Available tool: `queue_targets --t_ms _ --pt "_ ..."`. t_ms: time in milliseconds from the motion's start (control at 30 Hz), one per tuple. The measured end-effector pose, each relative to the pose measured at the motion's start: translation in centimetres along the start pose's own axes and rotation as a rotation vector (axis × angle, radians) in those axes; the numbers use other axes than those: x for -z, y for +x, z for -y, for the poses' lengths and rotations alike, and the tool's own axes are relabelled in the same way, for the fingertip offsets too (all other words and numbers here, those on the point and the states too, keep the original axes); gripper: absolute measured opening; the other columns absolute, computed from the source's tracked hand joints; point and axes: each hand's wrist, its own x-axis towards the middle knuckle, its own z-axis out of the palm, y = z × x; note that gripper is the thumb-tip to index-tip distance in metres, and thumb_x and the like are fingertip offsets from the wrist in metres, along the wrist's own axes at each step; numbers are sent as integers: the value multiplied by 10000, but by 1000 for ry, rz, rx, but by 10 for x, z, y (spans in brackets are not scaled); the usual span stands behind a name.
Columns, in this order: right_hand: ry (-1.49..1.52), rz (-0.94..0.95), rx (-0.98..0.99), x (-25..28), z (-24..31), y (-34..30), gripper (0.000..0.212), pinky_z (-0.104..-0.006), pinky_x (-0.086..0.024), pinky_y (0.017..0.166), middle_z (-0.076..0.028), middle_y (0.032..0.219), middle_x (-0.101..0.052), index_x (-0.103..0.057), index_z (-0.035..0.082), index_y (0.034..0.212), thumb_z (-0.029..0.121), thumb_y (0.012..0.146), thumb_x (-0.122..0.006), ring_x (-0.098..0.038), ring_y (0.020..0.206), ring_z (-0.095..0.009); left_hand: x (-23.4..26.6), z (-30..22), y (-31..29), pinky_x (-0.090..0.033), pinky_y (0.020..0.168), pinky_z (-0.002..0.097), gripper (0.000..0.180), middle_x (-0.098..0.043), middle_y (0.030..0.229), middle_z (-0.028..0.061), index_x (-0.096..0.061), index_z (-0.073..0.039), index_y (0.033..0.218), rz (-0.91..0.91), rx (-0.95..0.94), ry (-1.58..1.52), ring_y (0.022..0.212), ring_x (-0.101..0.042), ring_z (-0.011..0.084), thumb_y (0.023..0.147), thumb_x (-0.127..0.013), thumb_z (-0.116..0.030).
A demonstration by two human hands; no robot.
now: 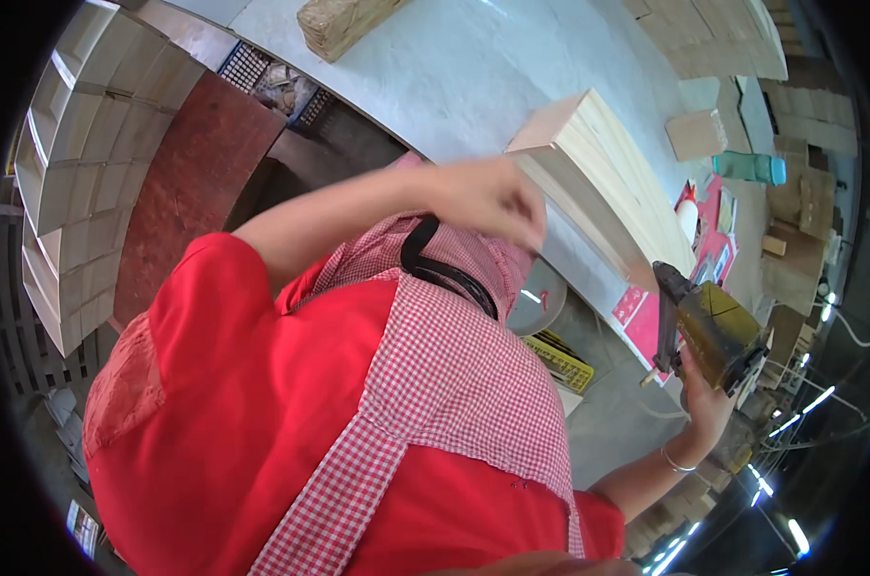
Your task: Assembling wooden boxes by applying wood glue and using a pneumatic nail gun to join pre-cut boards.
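Observation:
My right hand (705, 401) grips a nail gun (721, 324), dark with an olive-yellow body, at the right. Its nose is close to the near right end of a pale wooden box (603, 163); whether they touch I cannot tell. The box lies along the edge of a grey-white worktable (473, 72). My left hand (492, 200), bent in front of my checked apron, is beside the box's left end. Motion smears its fingers, and anything in them cannot be made out.
Stacked pale wooden boxes (94, 187) stand at the left beside a red-brown board (200, 158). A wrapped wood bundle (344, 24) lies at the table's far side. A green bottle (742, 167) and wood pieces (696, 134) are at the right. Below the table edge is a yellow crate (560, 361).

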Motion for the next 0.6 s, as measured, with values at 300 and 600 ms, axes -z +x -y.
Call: queue_targets --t_ms 300,600 --pt "-127 224 365 -17 70 46 509 -339 -533 852 -131 1113 -686 -593 -38 1176 51 748 -854 -671 989 -210 110 29 59 -456 623 211 374 -624 1052 -28 -646 -34 1160 -247 46 -459 688 -586 46 967 -651 -355" --pt "-266 314 490 -28 119 86 441 -314 -545 816 -96 1042 -695 -621 -28 1129 56 762 -851 -659 944 -184 129 41 102 -372 479 154 231 -575 731 -80 -682 -79 911 167 211 -685 535 -442 -2 907 -742 -302"
